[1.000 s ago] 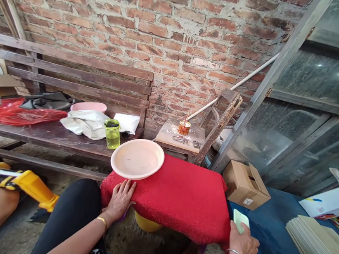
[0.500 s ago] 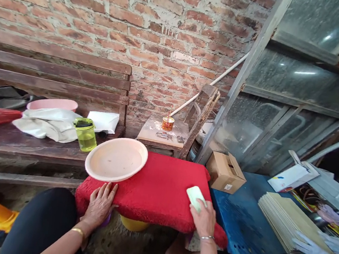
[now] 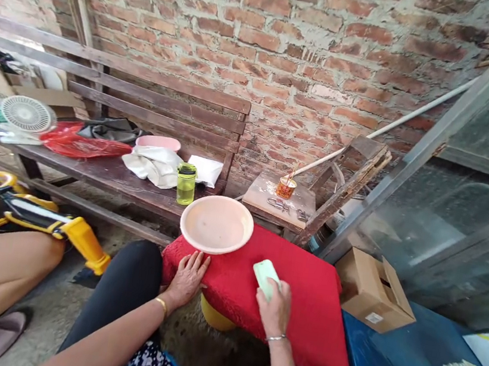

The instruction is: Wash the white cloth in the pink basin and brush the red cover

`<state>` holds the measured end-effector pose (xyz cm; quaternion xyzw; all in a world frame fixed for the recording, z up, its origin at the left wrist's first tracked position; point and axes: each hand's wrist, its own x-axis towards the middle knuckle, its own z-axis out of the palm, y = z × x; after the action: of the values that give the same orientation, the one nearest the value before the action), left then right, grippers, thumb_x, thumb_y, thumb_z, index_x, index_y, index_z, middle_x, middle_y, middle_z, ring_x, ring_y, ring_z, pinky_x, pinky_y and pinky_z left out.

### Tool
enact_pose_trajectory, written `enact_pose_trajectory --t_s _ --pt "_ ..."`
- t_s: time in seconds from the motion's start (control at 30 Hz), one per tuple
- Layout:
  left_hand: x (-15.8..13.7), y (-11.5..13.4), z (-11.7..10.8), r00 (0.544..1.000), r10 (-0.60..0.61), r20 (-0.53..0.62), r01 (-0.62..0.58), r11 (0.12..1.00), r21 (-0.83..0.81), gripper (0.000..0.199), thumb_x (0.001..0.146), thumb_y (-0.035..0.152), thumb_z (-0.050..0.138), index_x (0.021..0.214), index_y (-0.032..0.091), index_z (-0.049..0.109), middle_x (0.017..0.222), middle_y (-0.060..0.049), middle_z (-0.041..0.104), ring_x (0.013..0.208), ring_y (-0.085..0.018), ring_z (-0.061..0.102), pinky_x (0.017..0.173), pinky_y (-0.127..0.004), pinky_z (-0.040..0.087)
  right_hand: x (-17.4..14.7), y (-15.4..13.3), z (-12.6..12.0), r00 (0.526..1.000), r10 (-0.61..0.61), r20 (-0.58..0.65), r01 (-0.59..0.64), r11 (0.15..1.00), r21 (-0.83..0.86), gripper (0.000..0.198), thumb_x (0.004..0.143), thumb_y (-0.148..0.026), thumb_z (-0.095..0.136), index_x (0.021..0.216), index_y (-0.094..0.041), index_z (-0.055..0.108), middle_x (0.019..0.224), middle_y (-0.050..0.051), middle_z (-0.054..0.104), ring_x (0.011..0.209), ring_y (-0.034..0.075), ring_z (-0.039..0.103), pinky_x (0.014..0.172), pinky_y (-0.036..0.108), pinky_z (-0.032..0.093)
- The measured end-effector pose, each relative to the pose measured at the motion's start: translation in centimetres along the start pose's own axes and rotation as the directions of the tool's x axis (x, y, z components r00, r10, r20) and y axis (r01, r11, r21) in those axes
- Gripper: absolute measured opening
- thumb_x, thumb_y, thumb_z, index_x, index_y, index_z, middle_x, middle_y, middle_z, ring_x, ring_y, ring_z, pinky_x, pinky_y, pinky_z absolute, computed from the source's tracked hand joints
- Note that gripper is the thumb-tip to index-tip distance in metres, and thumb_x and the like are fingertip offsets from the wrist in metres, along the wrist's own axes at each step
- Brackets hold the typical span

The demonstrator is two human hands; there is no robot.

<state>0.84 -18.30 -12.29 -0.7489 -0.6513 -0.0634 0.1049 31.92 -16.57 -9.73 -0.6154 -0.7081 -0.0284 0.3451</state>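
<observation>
My right hand grips a pale green rounded bar, flat against the red cloth. The frames do not show whether the bar is soap or the back of a brush. My left hand lies with fingers spread on the cloth's near left edge, just below the rim of the basin. That pale pink basin stands on the left end of the cloth. The cloth is spread over a low support, mostly hidden beneath it, and hangs down at the near side.
A bench at the left holds a green bottle, white cloth, a red bag and a fan. Behind is a chair with a small tin. A cardboard box stands on a blue surface at right. Another person's leg is at far left.
The view has turned left. My right hand has slid the green bar from the cloth's right end toward its middle. My left hand stays by the basin.
</observation>
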Motion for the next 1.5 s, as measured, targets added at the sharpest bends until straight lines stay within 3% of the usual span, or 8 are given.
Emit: enact_pose_trajectory --t_s 0.17,0.4,0.57,0.73,1.0,1.2,1.37,1.5 --pt "0.0 -0.2 0.0 1.000 0.016 -0.001 -0.016 1.000 -0.006 0.074 0.085 0.046 0.072 0.149 0.015 0.051 0.151 -0.024 0.049 0.140 -0.040 0.043 0.113 -0.055 0.030 0.9 -4.1 2.1 0.983 -0.088 0.164 0.099 0.993 -0.064 0.032 0.083 -0.031 0.068 0.115 -0.028 0.072 0.108 0.007 0.060 0.096 0.024 0.059 0.087 0.035 0.047" --pt "0.0 -0.2 0.2 1.000 0.009 -0.003 -0.009 1.000 0.000 0.074 0.085 0.046 0.072 0.149 0.015 0.052 0.150 -0.025 0.049 0.139 -0.040 0.043 0.113 -0.056 0.030 2.3 5.6 -3.6 0.923 0.363 0.126 -0.296 0.882 -0.365 0.043 0.091 -0.051 0.055 0.122 -0.026 0.071 0.103 0.011 0.065 0.098 0.027 0.062 0.082 0.038 0.048" --pt "0.0 -0.1 0.4 1.000 0.005 0.002 -0.005 1.000 -0.001 0.074 0.086 0.046 0.071 0.150 0.015 0.050 0.151 -0.025 0.048 0.141 -0.041 0.042 0.113 -0.056 0.030 0.2 13.2 -8.9 0.729 0.683 -0.046 -0.642 0.659 -0.392 0.065 0.088 -0.066 0.045 0.131 -0.023 0.067 0.103 0.019 0.066 0.099 0.037 0.063 0.079 0.048 0.049" --pt "0.1 0.1 0.2 1.000 -0.002 0.023 0.002 1.000 -0.012 0.075 0.086 0.046 0.071 0.151 0.015 0.049 0.152 -0.025 0.046 0.142 -0.041 0.041 0.114 -0.056 0.028 -0.1 15.4 -10.7 0.522 0.835 -0.173 -0.844 0.477 -0.245 0.079 0.080 -0.077 0.044 0.131 -0.022 0.068 0.111 0.026 0.063 0.095 0.043 0.064 0.073 0.054 0.048" --pt "0.3 0.2 0.3 0.998 0.004 0.056 -0.002 0.999 -0.034 0.074 0.089 0.048 0.066 0.152 0.016 0.047 0.154 -0.025 0.045 0.143 -0.041 0.038 0.114 -0.057 0.026 2.7 4.1 -1.6 0.953 0.293 0.081 -0.299 0.951 0.080 0.053 0.082 -0.063 0.054 0.111 -0.022 0.072 0.095 0.012 0.066 0.098 0.031 0.061 0.086 0.042 0.052" --pt "0.2 0.2 0.3 0.997 0.003 0.079 0.000 0.999 -0.043 0.076 0.090 0.053 0.064 0.153 0.015 0.045 0.154 -0.026 0.044 0.143 -0.041 0.039 0.114 -0.058 0.027 3.5 -3.8 3.0 0.940 -0.225 0.257 0.197 0.972 0.130 0.028 0.084 -0.036 0.065 0.109 -0.028 0.074 0.100 0.007 0.062 0.094 0.024 0.062 0.087 0.036 0.050" --pt "0.1 0.3 0.3 0.998 0.009 0.056 -0.006 0.998 -0.056 0.072 0.091 0.050 0.063 0.153 0.017 0.046 0.153 -0.025 0.045 0.142 -0.042 0.040 0.113 -0.059 0.027 6.3 2.4 -0.1 0.957 0.097 0.273 -0.062 0.989 -0.136 0.035 0.084 -0.043 0.064 0.112 -0.026 0.074 0.105 0.008 0.063 0.095 0.025 0.063 0.084 0.037 0.049" --pt "0.0 0.5 0.2 0.999 -0.004 0.048 0.007 0.997 -0.074 0.070 0.091 0.047 0.064 0.152 0.016 0.048 0.153 -0.025 0.046 0.142 -0.041 0.040 0.114 -0.059 0.028 5.8 12.3 -5.7 0.847 0.517 0.128 -0.457 0.829 -0.321 0.054 0.083 -0.061 0.056 0.120 -0.024 0.072 0.098 0.014 0.065 0.103 0.035 0.062 0.080 0.046 0.049"
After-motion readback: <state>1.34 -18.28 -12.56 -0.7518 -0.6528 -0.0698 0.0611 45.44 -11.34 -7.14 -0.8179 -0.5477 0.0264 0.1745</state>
